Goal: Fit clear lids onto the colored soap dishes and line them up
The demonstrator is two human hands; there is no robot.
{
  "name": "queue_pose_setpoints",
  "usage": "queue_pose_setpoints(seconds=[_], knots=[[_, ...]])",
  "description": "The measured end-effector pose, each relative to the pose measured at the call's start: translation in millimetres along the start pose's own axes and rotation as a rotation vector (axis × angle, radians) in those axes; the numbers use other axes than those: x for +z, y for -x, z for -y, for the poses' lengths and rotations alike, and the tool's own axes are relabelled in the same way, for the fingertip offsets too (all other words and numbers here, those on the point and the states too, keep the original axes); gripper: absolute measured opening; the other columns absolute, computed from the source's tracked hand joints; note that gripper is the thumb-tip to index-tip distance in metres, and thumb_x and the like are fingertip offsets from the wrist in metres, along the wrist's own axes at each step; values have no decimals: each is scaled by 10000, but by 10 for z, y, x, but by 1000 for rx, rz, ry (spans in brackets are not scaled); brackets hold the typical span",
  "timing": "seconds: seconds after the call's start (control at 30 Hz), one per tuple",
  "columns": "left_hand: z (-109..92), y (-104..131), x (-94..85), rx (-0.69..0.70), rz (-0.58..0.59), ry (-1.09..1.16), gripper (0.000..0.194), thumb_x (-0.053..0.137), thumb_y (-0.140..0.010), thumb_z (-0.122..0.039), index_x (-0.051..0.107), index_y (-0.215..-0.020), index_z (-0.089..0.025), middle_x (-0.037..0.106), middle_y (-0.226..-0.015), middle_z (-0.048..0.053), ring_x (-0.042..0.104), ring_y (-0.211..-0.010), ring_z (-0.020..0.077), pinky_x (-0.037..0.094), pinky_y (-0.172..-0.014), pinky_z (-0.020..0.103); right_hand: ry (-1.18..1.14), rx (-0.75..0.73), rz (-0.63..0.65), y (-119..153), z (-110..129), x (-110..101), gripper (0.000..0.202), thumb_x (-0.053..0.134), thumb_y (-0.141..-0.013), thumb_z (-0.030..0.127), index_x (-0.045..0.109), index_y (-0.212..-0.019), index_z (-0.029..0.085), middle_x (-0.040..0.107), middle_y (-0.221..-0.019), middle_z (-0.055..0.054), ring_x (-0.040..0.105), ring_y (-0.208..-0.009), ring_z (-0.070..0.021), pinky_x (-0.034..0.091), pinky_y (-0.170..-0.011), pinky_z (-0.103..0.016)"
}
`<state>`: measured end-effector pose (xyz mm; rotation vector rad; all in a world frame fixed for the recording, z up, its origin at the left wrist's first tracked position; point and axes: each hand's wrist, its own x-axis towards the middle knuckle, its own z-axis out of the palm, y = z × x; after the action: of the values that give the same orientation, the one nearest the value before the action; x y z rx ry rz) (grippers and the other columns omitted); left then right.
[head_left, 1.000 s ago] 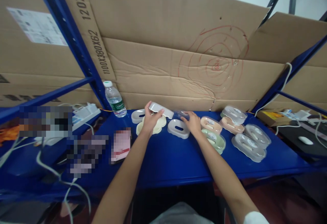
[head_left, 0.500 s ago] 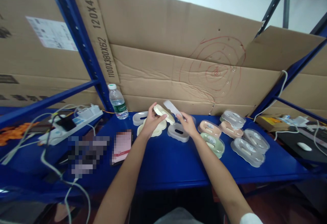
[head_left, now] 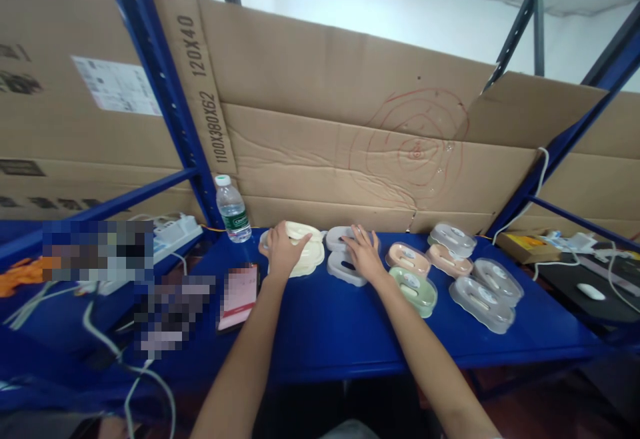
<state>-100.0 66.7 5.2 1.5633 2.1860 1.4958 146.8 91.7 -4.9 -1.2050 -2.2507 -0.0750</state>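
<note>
My left hand (head_left: 285, 250) rests at a cream oval plastic piece (head_left: 300, 230), its thumb in front and its fingers round the far left side. Just nearer lies another cream oval piece (head_left: 311, 257). A pale clear-grey edge shows left of my fingers, mostly covered. To the right, my right hand (head_left: 364, 252) lies over a grey oval dish (head_left: 340, 235), fingers stretched out and touching it. A second grey oval dish (head_left: 345, 271) with a dark slot sits closer to me, partly under that hand.
Pink (head_left: 407, 259), green (head_left: 413, 290) and grey oval cases (head_left: 483, 302) with clear covers stand on the right of the blue table (head_left: 340, 332). A water bottle (head_left: 234, 212) and a phone (head_left: 240, 295) are on the left. Cardboard (head_left: 310, 139) walls the back.
Both hands have come down to the table. The cream piece held up by my left hand is lowered onto the left; the grey strip has left my right fingers, which now spread over the grey dish.
</note>
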Motion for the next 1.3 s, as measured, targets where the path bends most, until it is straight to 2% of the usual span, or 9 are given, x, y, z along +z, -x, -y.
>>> queue_pose_setpoints(seconds=[0.4,0.47,0.57,0.67,0.73,0.83,0.97,1.13,1.3], knots=[[5,80,71,59,37,-231,653,618,-934,-548,598,-1409,-101,572,-1454,314,470,-1382,504,196,-1119,808,39,-68,77,74,361,72,420,516,-1046,252,622,-1452,270,497,-1615,-135,426,-1510,-328,274,-1236,-616],[-39,88,62,90,29,-205,614,604,-952,-494,597,-1411,-86,574,-1444,314,483,-1371,507,198,-1124,798,38,-75,93,40,347,-42,409,522,-1047,259,632,-1441,263,496,-1617,-135,425,-1511,-328,271,-1238,-614],[-167,128,41,197,20,-130,496,546,-993,-393,612,-1400,-117,589,-1442,262,508,-1375,448,249,-1168,699,-1,-47,100,62,159,-440,374,521,-1058,317,663,-1399,261,544,-1582,-129,491,-1467,-326,332,-1213,-588],[-339,232,49,370,76,-24,377,530,-1009,-355,665,-1322,-195,662,-1373,167,577,-1322,354,343,-1166,557,-105,54,52,369,-185,-903,431,475,-1079,449,627,-1437,263,661,-1457,-109,623,-1336,-271,458,-1146,-466],[-448,330,72,473,130,57,307,546,-1006,-343,701,-1249,-235,712,-1292,120,619,-1266,314,376,-1148,503,-21,124,36,746,-415,-1081,486,542,-1034,532,609,-1455,298,639,-1487,-94,592,-1376,-308,439,-1165,-517],[-578,484,102,561,194,181,245,556,-1001,-317,732,-1159,-253,745,-1197,92,651,-1188,291,396,-1124,485,126,221,127,1358,-657,-1089,765,705,-905,580,444,-1591,362,471,-1645,-98,441,-1505,-409,382,-1176,-659],[-682,626,111,581,274,365,208,573,-988,-304,748,-1085,-247,746,-1132,86,663,-1122,276,445,-1078,470,89,263,144,1794,-755,-932,797,736,-902,501,408,-1614,361,415,-1675,-123,414,-1529,-387,418,-1180,-619],[-684,582,93,444,353,653,245,616,-986,-376,706,-1158,-225,721,-1158,97,690,-1070,241,538,-965,400,-107,212,15,1743,-607,-1017,712,709,-941,556,466,-1578,350,421,-1665,-107,401,-1539,-357,394,-1228,-584],[-655,490,15,313,551,917,590,640,-987,-484,476,-1505,-255,633,-1426,181,718,-1151,274,604,-892,396,-237,107,-116,1242,-270,-1162,752,719,-942,561,422,-1600,351,428,-1664,-106,387,-1550,-349,325,-1270,-592]])
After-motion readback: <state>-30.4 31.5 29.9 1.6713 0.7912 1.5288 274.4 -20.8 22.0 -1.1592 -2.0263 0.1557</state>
